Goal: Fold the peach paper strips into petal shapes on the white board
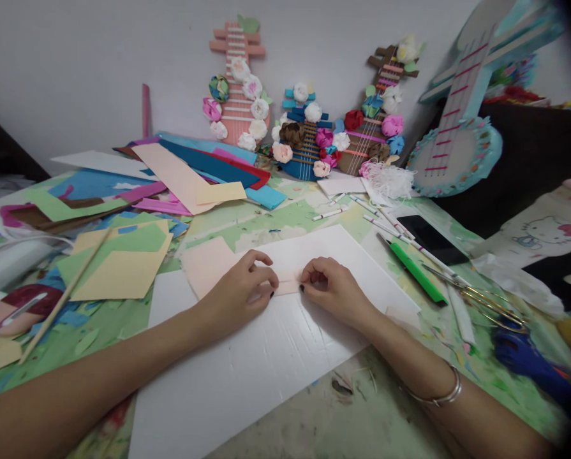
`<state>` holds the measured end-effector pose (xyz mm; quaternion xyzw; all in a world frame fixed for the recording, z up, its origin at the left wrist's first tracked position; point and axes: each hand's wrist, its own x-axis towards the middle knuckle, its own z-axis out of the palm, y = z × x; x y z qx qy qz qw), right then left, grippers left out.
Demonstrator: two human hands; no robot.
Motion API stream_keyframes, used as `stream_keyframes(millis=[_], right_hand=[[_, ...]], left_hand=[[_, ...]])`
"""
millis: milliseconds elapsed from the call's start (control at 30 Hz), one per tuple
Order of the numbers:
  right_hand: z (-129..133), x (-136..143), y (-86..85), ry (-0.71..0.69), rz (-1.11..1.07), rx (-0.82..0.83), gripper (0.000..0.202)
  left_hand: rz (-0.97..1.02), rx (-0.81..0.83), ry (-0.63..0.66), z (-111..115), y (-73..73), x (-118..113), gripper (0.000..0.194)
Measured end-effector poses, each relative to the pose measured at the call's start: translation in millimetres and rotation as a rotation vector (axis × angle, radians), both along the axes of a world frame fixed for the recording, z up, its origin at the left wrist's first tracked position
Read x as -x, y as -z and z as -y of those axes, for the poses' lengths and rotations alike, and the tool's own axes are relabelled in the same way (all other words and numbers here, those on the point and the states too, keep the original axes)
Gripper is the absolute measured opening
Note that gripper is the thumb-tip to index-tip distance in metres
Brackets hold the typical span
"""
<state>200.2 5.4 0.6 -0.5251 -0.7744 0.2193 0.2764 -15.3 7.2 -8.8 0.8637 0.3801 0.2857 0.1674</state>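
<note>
Between my hands lies a small pale pink paper strip (289, 287), close over a white board (251, 376). My left hand (247, 284) pinches the strip's left end with thumb and forefinger. At its other end my right hand (335, 287) has the fingertips curled and pressed together on the paper. A larger pale pink paper piece (208, 261) rests on the board's upper left, partly behind my left hand. Scratches and cut marks run across the board below the strip.
Coloured paper scraps (165, 172) pile up at the left. On the right lie a green utility knife (416, 271), gold scissors (486, 299), a black phone (431, 239) and a blue glue gun (529, 357). Several flower-decorated paper instruments (244, 108) lean on the wall.
</note>
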Motion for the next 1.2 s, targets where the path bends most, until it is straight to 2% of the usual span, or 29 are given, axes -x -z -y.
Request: stream_keyframes(millis=[100,200,267,367,533,733,1200], right_hand=[[0.8,-3.3,0.2,-0.1,-0.006,-0.064,0.024],[2.3,-7.5,-0.6,-0.253,0.038,-0.248,0.023],[3.2,-10.1,-1.4,-0.354,0.114,-0.361,0.023],[5.1,-13.0,-3.5,-0.459,0.253,-0.433,0.022],[13.3,-14.4,-13.8,-0.469,0.46,-0.419,0.018],[24.0,-13.2,-26.7,-0.49,0.662,-0.392,0.023],[24.4,-16.4,-31.5,-0.471,0.677,-0.318,0.013]], left_hand=[[-0.098,-0.208,0.064,5.4,-2.3,-1.0,0.019],[-0.263,-0.383,0.144,11.9,-6.3,-2.3,0.021],[-0.364,-0.439,0.17,15.3,-7.8,-2.4,0.021],[-0.453,-0.471,0.162,18.2,-7.8,-0.8,0.02],[-0.513,-0.465,0.163,19.9,-7.4,2.3,0.023],[-0.569,-0.42,0.183,20.3,-7.7,1.7,0.03],[-0.482,-0.39,0.179,21.1,-13.0,2.1,0.019]])
